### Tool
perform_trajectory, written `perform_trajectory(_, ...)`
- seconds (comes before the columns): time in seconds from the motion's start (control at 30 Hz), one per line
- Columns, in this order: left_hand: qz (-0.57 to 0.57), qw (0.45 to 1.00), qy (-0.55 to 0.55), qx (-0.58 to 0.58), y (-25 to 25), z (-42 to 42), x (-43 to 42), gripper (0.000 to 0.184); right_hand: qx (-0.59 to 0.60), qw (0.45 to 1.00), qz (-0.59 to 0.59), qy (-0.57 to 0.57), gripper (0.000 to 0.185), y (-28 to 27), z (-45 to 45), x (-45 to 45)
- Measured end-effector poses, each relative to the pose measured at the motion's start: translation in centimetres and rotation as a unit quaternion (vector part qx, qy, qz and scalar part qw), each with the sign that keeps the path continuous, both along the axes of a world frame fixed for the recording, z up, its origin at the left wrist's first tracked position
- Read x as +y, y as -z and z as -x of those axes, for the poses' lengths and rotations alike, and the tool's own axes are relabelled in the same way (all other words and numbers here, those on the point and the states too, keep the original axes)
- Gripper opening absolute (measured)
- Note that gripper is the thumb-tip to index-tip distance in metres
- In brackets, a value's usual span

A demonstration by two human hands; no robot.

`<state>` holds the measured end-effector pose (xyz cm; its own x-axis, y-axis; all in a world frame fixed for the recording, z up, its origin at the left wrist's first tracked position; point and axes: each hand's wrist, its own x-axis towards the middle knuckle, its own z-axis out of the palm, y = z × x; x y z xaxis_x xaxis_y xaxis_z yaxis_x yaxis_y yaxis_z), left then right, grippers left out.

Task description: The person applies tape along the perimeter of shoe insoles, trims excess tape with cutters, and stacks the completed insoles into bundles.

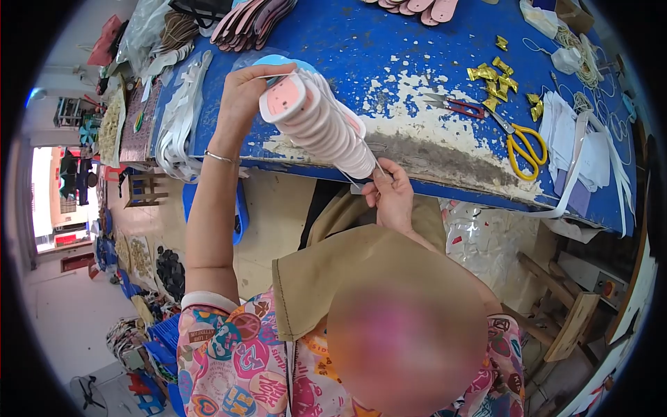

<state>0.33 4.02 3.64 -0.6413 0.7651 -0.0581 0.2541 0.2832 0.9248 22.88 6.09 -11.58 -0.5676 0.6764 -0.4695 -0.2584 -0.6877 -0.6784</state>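
A bundle of pink shoe-sole-shaped pieces with white edges (323,128) is held over the front edge of the blue table (229,142). My left hand (243,97) closes on the bundle's upper end, where a white cord runs from the fingers. At the lower end my right hand (392,194) is pinched shut against the bundle, with a thin white strand at its fingertips. The exact grip there is partly hidden. A light blue round thing (288,62) lies behind the bundle.
Red-handled snips (464,108) and yellow-handled scissors (524,149) lie to the right, near several gold-wrapped pieces (497,87). Stacked dark pink soles (250,24) sit at the back. White strips (182,128) hang at the left; white cloths (580,139) and cords are far right.
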Motion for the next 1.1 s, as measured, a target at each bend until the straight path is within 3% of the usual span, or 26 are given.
perform_trajectory(0.1, -0.009, 0.999, -0.001, -0.049, 1.0, 3.2, -0.4, 0.036, 0.056, 0.998, 0.022, 0.037, 0.023, -0.6, 1.2, 0.5)
perform_trajectory(0.3, -0.013, 0.994, -0.029, -0.109, 1.7, 5.4, -0.6, 0.023, 0.19, 0.98, 0.061, 0.009, 0.017, 0.7, 4.5, 1.8)
perform_trajectory(0.53, -0.007, 0.995, -0.02, -0.098, 2.2, 6.4, -1.0, 0.029, 0.137, 0.984, 0.111, 0.021, 0.009, -1.2, 6.1, 3.1)
perform_trajectory(0.6, -0.004, 0.994, -0.019, -0.111, 1.6, 5.8, -0.9, 0.029, 0.148, 0.985, -0.069, -0.05, 0.013, -0.6, 6.0, 4.2)
perform_trajectory(0.77, 0.021, 0.992, -0.053, -0.111, 1.7, 5.6, -1.3, 0.026, 0.055, 0.983, -0.156, -0.078, 0.025, 0.9, 6.7, 5.0)
perform_trajectory(0.87, 0.024, 0.997, -0.045, -0.05, 0.9, 4.6, -1.2, 0.028, -0.022, 0.951, -0.26, -0.169, 0.033, 1.8, 7.8, 6.6)
perform_trajectory(0.9, 0.045, 0.998, -0.036, -0.019, 0.5, 4.2, -0.9, 0.03, -0.068, 0.921, -0.342, -0.173, 0.034, 1.5, 8.4, 6.8)
perform_trajectory(1.03, 0.008, 0.998, -0.038, -0.052, 0.6, 3.1, -1.0, 0.034, -0.118, 0.855, -0.487, -0.136, 0.023, 1.1, 7.6, 6.2)
perform_trajectory(1.1, 0.013, 0.996, -0.031, -0.079, 1.0, 3.4, -1.4, 0.033, -0.046, 0.796, -0.604, 0.004, 0.017, 1.2, 7.7, 5.7)
